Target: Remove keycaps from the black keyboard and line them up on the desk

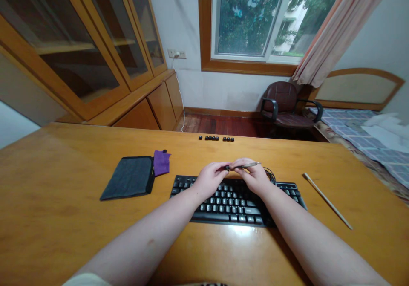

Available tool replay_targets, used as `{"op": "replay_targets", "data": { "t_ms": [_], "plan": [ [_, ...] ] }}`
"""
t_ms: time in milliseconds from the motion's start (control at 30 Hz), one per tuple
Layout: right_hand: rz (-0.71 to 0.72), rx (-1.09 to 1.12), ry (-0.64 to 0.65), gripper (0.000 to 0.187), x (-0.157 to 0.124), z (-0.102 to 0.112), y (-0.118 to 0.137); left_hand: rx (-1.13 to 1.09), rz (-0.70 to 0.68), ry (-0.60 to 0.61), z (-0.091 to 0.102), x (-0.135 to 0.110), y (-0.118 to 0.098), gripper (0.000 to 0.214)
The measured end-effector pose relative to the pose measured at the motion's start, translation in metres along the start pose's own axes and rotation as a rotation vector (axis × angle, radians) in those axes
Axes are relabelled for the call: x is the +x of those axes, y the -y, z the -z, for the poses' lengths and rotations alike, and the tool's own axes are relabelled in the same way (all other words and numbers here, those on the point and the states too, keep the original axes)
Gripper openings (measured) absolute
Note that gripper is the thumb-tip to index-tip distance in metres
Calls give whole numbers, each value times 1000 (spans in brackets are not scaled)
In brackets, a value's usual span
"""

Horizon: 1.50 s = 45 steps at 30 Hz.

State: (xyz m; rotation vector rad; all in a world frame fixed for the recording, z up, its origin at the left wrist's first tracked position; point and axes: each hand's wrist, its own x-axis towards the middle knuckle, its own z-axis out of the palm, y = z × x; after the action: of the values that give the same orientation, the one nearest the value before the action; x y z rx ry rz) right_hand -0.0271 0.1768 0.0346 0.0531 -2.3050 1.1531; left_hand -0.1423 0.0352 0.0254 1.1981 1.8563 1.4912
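The keyboard lies on the desk, and both hands are above its far edge. The left hand pinches a small black piece (probably a keycap, though it is too small to be sure) between thumb and fingers. The right hand has its fingers closed on a slim tool, one end meeting the piece and the other pointing to the keyboard's right.

The piece should be very light, stiff and rather slick, so a fingertip grip on its opposite sides looks best; a hard squeeze could make it pop away. The tool also seems light and thin, best held near its middle, its tip probably the delicate part.

Beyond the keyboard, black keycaps stand in a row. Left of it lie a grey pouch and a purple cloth; right of it, a thin pale stick.
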Motion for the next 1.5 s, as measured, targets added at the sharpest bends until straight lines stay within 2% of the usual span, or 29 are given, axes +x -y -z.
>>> {"op": "replay_targets", "data": {
  "t_ms": [100, 200, 333, 433, 500, 633, 767, 833, 900, 1000, 1067, 1100, 1267, 1500],
  "plan": [
    [-1, 47, -50, 15, 1, -1, 0, -199, 78, -1, 0, 3, 1, 27],
    [25, 46, -41, 12, 0, 0, 2, -287, 105, -31, 2, 7, 3, 25],
    [28, -39, -82, 11, -3, 2, 3, -360, 152, -162, 4, 11, 10, 27],
    [3, -140, -154, 15, -2, 2, 1, -441, 185, -161, 4, 12, 12, 30],
    [-16, -207, -112, 20, 0, 2, 1, -486, 193, -135, 4, 11, 11, 30],
    [-55, -291, 70, 30, 4, -1, 6, -531, 203, -78, 2, 10, 7, 29],
    [-67, -332, 102, 20, 12, 1, 12, -560, 218, -62, 0, 11, 11, 33],
    [-95, -401, 83, 18, 22, 10, 7, -524, 202, -74, 0, 12, 13, 34],
    [-184, -515, 28, 18, 39, 24, -6, -394, 166, -81, -1, 12, 14, 33],
    [-489, -693, -18, 21, 69, 42, -41, -92, 73, -48, 0, 8, 11, 25],
    [-676, -766, 50, 23, 85, 47, -68, 84, 8, -10, 2, 5, 7, 21],
    [-707, -777, 63, 24, 90, 46, -80, 153, -15, 8, 2, 4, 6, 20],
    [-746, -810, 80, 22, 95, 35, -119, 314, -60, 93, 4, 1, 3, 18],
    [-719, -825, 89, 23, 88, 32, -131, 342, -33, 123, 3, 2, 0, 19]
  ]
}}
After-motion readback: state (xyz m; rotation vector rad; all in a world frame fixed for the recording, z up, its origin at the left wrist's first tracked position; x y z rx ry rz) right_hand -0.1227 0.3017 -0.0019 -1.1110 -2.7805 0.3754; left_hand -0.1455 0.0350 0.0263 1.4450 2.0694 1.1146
